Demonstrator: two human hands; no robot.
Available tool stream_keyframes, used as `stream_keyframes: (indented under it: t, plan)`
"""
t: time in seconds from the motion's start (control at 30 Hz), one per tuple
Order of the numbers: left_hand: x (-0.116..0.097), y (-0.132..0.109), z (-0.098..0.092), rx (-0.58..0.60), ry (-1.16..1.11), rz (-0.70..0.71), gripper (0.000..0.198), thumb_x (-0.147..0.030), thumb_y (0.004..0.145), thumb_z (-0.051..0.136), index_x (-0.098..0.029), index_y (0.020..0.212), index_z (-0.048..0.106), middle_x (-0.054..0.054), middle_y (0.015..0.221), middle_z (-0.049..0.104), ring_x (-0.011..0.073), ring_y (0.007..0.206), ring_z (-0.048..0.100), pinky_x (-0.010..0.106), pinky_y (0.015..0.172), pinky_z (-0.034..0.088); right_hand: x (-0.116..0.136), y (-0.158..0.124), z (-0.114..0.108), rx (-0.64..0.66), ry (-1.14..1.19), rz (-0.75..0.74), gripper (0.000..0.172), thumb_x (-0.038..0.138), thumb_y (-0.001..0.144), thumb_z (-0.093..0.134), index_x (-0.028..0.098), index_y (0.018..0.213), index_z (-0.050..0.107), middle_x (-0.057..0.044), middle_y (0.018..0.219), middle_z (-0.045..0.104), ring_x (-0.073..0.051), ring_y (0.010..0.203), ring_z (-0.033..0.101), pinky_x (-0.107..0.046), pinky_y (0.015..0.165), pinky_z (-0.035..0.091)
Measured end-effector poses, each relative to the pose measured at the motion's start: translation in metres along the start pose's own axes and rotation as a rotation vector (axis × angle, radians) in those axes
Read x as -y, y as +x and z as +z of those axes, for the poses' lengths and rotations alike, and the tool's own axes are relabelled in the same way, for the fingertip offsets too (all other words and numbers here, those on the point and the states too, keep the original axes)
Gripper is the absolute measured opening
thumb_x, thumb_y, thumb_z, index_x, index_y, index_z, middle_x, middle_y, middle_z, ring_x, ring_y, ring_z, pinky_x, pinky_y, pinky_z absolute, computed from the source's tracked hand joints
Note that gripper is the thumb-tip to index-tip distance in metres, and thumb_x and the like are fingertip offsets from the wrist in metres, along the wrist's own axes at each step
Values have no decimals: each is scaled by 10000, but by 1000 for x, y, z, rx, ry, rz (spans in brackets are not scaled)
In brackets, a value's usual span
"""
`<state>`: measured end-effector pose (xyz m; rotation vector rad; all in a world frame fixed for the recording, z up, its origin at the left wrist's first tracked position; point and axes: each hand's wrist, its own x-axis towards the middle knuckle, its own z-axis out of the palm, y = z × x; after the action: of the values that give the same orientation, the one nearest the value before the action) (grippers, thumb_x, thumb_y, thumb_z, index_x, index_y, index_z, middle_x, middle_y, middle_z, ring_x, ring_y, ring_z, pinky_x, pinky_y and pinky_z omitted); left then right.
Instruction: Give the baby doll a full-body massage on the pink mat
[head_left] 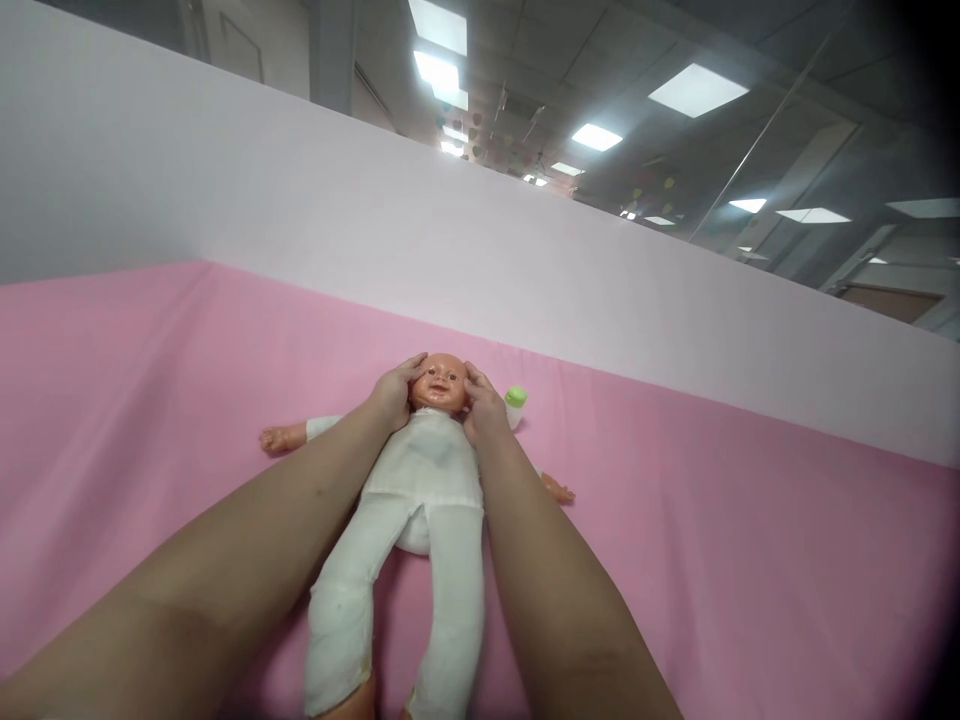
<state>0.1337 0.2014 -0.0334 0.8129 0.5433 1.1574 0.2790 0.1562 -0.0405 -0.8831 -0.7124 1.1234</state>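
A baby doll (427, 455) with a white cloth body and an orange plastic head lies face up, its feet toward me. My left hand (394, 393) rests against one side of the doll's head, fingers along the temple. Against the other side of the head is my right hand (484, 402), so the head is cupped between both palms. The doll's arms stick out to either side, partly hidden behind my forearms. Just beyond my right hand is a small white bottle with a green cap (515, 405).
Pink cloth (720, 560) covers the surface under the doll, with soft folds at the left. A white partition (525, 265) rises behind it. Past the partition are lit ceiling panels (697, 90) and a glass pane.
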Motion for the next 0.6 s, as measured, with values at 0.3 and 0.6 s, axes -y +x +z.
stream_keyframes:
  t: [0.3,0.6]
  plan:
    - [2,2,9,-60,298,118,695,-310,668,841,-212,1306,581,134,1258,656,252,950,719,374,825,596,0,0,13,-8,-255,-175,811,437,655,863,239,1367,529,-78,1338,618,-241,1142,660,-366,999,539]
    - [7,18,13,-84,309,108,451,-338,731,797,-201,1138,662,81,968,727,220,837,712,347,781,583,-4,13,13,-182,-239,-189,540,461,715,816,233,1162,617,-59,1150,681,-224,1019,683,-357,906,569]
